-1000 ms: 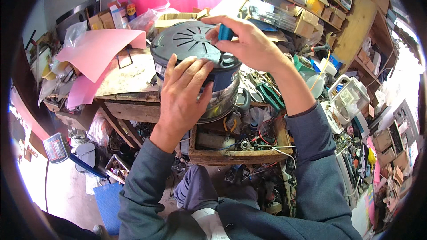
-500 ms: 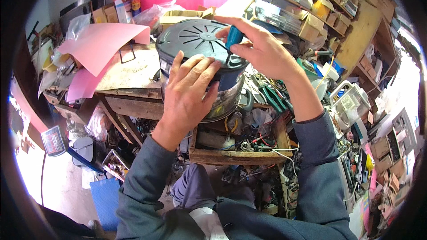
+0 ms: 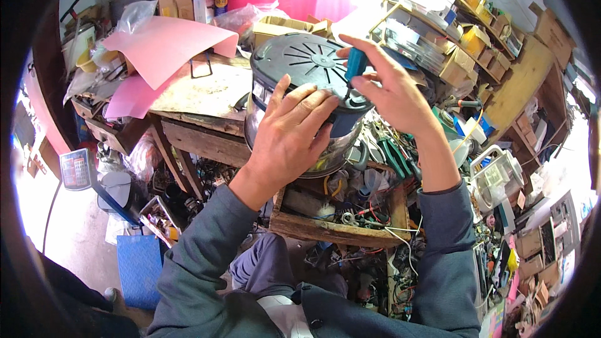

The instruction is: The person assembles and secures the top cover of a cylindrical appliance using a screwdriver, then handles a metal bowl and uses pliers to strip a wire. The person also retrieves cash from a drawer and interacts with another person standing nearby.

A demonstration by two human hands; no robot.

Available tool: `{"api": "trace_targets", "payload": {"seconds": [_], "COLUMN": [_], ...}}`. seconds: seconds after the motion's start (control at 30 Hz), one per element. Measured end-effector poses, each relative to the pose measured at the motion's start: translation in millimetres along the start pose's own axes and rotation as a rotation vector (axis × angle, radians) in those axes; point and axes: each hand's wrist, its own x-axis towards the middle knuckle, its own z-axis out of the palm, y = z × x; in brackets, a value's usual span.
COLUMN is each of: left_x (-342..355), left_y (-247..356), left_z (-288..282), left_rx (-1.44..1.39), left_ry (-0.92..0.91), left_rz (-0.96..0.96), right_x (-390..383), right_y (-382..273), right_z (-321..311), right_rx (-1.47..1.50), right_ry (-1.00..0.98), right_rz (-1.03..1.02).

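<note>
A round appliance with a shiny metal body and a black slotted base stands bottom up on the bench corner. My left hand lies over the near edge of the base, its fingers stretched out on the black plastic and its thumb toward the side. In my right hand is a screwdriver with a teal handle, held nearly upright by thumb and fingers. Its dark shaft points down at the right rim of the base, beside my left fingertips. Whether the tip sits in a screw is too small to tell.
Below the appliance an open wooden drawer holds wires and small parts. Pink sheets lie on the wooden bench at left. Tools and parts pile up at right, near a clear plastic jug. A blue platform scale stands on the floor.
The whole view has shifted, so the appliance and both hands appear farther right and slightly lower. My right fingers have changed position a little around the screwdriver handle. The left hand stays on the base.
</note>
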Motion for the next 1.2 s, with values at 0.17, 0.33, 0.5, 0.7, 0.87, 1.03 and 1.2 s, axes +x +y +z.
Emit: {"api": "trace_targets", "payload": {"seconds": [0.17, 0.33, 0.5, 0.7, 0.87, 1.03, 1.2], "left_x": [-1.2, 1.9, 0.3, 2.9, 0.7, -2.5, -82.1], "left_y": [-1.9, 0.6, 1.3, 0.7, 1.0, 3.5, -7.7], "left_z": [-0.9, 2.3, -0.6, -0.3, -1.4, -11.2, -13.6], "left_rx": [0.008, 0.004, 0.015, 0.023, 0.020, 0.030, -0.038], "left_ry": [-0.014, 0.011, -0.010, -0.008, -0.027, -0.046, 0.260], "left_rz": [-0.001, 0.018, -0.002, 0.014, 0.019, -0.001, -0.265], "right_x": [2.9, 0.0, 3.2, 3.3, 2.1, 10.1, -1.7], "right_y": [-15.8, 2.3, -12.0, -20.7, -6.2, -2.7, 2.2], "right_z": [-3.7, -14.8, -5.8, -10.2, 2.7, 3.5, -15.2], "right_rx": [-0.198, 0.199, -0.249, -0.323, 0.010, -0.230, 0.010], "right_ry": [0.004, -0.075, 0.040, -0.014, 0.086, 0.118, 0.365], "right_rz": [0.093, 0.119, 0.192, 0.212, 0.065, 0.130, 0.222]}}
